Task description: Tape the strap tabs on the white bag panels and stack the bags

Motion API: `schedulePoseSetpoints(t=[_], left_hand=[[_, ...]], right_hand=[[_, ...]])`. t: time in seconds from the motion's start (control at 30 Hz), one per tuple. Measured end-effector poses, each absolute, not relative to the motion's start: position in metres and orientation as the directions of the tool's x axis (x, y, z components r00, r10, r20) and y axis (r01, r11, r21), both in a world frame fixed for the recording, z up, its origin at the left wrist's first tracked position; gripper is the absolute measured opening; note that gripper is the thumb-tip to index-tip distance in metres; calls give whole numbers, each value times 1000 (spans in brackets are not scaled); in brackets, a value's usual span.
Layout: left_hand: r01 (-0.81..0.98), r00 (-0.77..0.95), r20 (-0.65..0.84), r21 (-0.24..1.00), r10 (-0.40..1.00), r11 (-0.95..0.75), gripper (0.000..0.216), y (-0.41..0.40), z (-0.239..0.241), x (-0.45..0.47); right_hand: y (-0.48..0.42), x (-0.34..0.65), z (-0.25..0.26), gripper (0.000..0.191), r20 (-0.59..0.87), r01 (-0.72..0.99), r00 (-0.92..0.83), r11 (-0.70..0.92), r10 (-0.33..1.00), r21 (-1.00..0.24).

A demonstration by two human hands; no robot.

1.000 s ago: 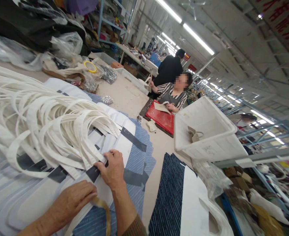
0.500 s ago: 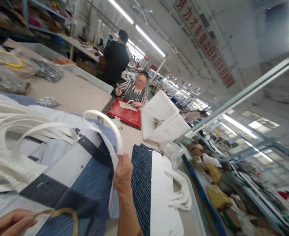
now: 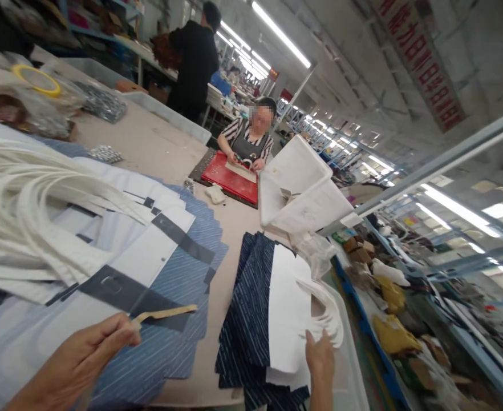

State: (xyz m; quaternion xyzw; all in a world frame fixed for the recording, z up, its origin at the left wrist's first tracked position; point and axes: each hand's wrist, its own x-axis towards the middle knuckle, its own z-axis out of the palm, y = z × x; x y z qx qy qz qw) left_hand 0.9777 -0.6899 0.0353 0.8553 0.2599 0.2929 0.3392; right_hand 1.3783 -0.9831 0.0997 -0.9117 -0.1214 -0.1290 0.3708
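Note:
My left hand (image 3: 78, 357) sits at the lower left, its fingers pinched on a thin tan strip (image 3: 166, 313) that sticks out to the right over the fanned blue striped bag pieces (image 3: 166, 268). Those pieces carry white panels, dark bands and a heap of white loop handles (image 3: 33, 211). My right hand (image 3: 320, 359) lies at the bottom, fingers stretched flat on the white panel of the dark striped bag stack (image 3: 268, 308), beside its white handles (image 3: 326, 311).
A white plastic bin (image 3: 303, 194) stands past the dark stack. A seated person works on a red mat (image 3: 230, 180) at the table's far end; another person in black stands behind. A yellow tape roll (image 3: 37, 80) and plastic bags lie at the far left. Cluttered shelves run along the right.
My right hand lifted one bag with its white handle off the fanned pile, carried it right and now rests on the dark stack. The left hand keeps the tan strip. The view swung right.

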Motion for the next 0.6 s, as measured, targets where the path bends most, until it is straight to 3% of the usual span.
schedulePoseSetpoints(t=[0.1,0.17,0.23,0.3,0.43,0.6], left_hand=[[154,729,309,796,611,-585,52,-691,50,979],[140,727,402,707,556,-693,52,-691,52,980],[141,738,473,590,482,-795,50,-692,49,979],[138,748,521,485,412,-864,49,-693,46,977],[128,722,599,378,347,-917,47,-691,53,972],[164,709,549,482,443,-861,41,-684,58,967]], right_hand=[[-951,1338,85,50,169,285,957,-647,236,-707],[-914,1294,83,47,62,318,902,-559,428,-766],[-873,1243,88,33,-7,383,688,-370,726,-846],[-838,1198,99,26,101,472,406,-114,908,-874],[-801,1151,113,20,260,633,50,171,964,-755],[-788,1146,98,16,287,756,-39,216,957,-618]])
